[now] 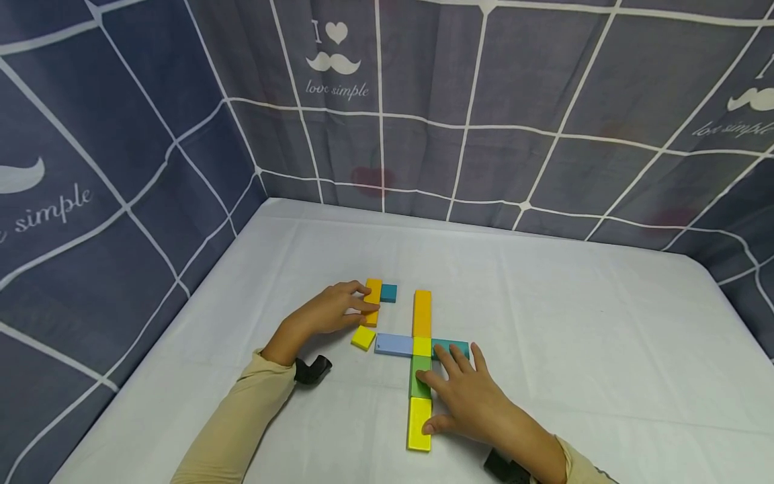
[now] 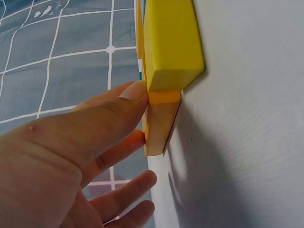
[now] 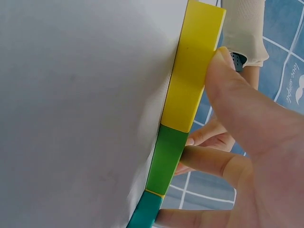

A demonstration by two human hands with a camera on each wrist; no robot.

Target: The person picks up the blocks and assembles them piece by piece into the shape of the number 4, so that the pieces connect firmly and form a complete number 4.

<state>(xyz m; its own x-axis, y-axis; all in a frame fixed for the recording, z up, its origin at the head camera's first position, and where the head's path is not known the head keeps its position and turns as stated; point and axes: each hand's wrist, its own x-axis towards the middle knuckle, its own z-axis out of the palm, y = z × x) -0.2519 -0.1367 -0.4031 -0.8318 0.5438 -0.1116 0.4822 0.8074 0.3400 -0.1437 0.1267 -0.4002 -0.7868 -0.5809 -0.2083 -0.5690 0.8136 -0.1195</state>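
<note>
In the head view, my left hand (image 1: 329, 310) has its fingertips resting on an orange block (image 1: 373, 289). Against that block's right side lies a small teal block (image 1: 388, 293), and a yellow square block (image 1: 363, 338) sits just below it. My right hand (image 1: 474, 400) spreads its fingers over a flat cross of blocks. Its fingertips touch the teal block (image 1: 459, 348) and the green block (image 1: 420, 386), while its thumb rests on the long yellow block (image 3: 194, 66). A second orange block (image 1: 422, 314), a yellow centre piece (image 1: 421, 347) and a light blue block (image 1: 394, 345) form the other parts.
White cloth (image 1: 574, 323) covers the table. A dark gridded curtain (image 1: 423, 81) hangs along its back and sides. Black wrist devices (image 1: 313, 370) show beside both forearms.
</note>
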